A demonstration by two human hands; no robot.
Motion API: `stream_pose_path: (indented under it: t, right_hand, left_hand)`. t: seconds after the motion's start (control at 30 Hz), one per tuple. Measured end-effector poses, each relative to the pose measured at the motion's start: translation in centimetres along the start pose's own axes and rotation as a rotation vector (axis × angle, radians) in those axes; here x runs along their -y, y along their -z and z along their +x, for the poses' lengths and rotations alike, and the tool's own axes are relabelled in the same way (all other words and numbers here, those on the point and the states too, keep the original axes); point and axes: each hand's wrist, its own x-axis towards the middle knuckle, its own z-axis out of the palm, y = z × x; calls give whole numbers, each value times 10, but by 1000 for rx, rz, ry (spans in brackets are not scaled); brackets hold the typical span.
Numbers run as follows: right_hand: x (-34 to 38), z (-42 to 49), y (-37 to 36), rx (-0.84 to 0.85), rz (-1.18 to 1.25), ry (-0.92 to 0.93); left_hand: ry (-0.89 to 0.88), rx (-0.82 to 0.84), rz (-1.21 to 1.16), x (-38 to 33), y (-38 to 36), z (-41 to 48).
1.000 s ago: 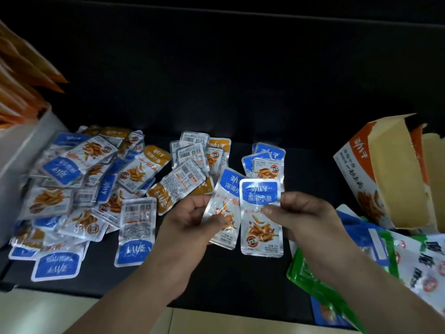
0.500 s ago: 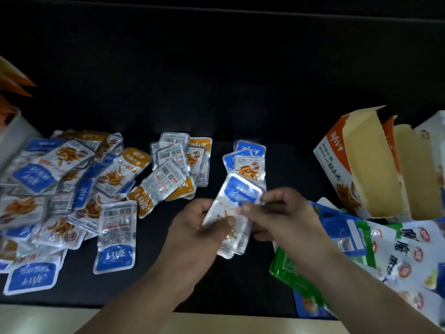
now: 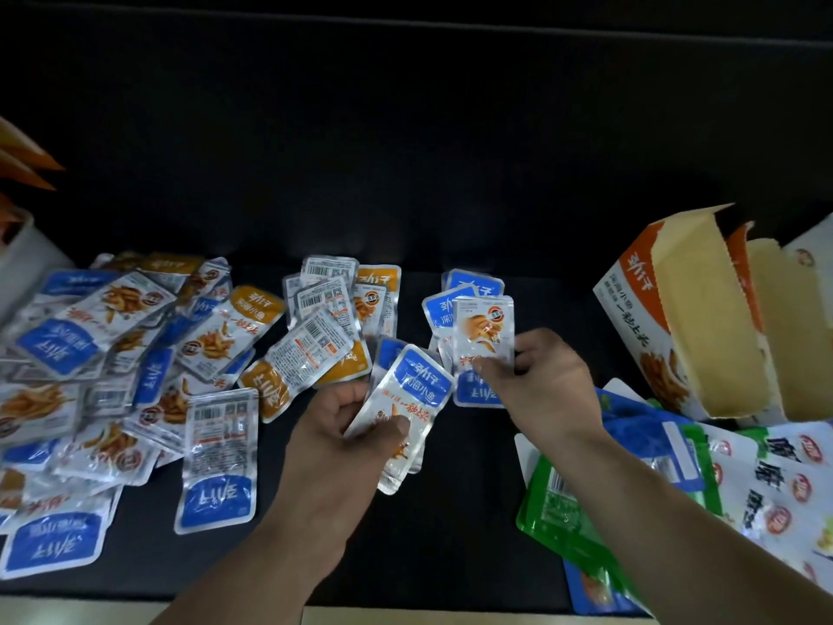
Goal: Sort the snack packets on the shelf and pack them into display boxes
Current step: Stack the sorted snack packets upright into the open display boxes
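My left hand (image 3: 342,426) clamps thin stack of blue-topped foil snack packets (image 3: 408,399) above dark shelf (image 3: 473,512); right hand (image 3: 545,376) pinches silver-blue foil packet (image 3: 484,327) on small blue pile (image 3: 473,281). Risk: slick stack fans, slips (thumb alone pins it).

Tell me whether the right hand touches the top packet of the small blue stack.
Touching. Head view: the right hand pinches the packet at its lower half, with no gap visible.

Both bare forearms come in from the lower edge and angle toward each other. The left hand (image 3: 342,421) curls its fingers under a small stack of packets (image 3: 421,381), with the thumb pressed on top. The right hand (image 3: 541,381), farther forward with its knuckles up, pinches a single packet (image 3: 484,327) at its fingertips.
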Motion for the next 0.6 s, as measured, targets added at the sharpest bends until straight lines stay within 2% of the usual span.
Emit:
stream_pose_path:
  t: [0.1,0.17,0.27,0.33,0.4,0.47,0.6]
  right_hand:
    - [6,-7,15,-65,198,59]
    - [14,-11,29,-41,272,139]
    - [31,-11,58,119,215,240]
    - [42,-9,75,249,112,283]
    - [51,-8,82,388,1,321]
    - [56,-11,80,510,-31,317]
    - [61,-20,69,641,-90,295]
  left_hand:
    - [-32,1,-37,-5,3,2]
    - [-75,44,-3,-11,8,1]
    - [-224,217,238,-26,21,0]
    - [-317,386,454,-34,26,1]
    - [-428,488,592,-35,24,1]
    - [-515,456,600,-30,16,1]
    - [-534,225,530,-20,0,4]
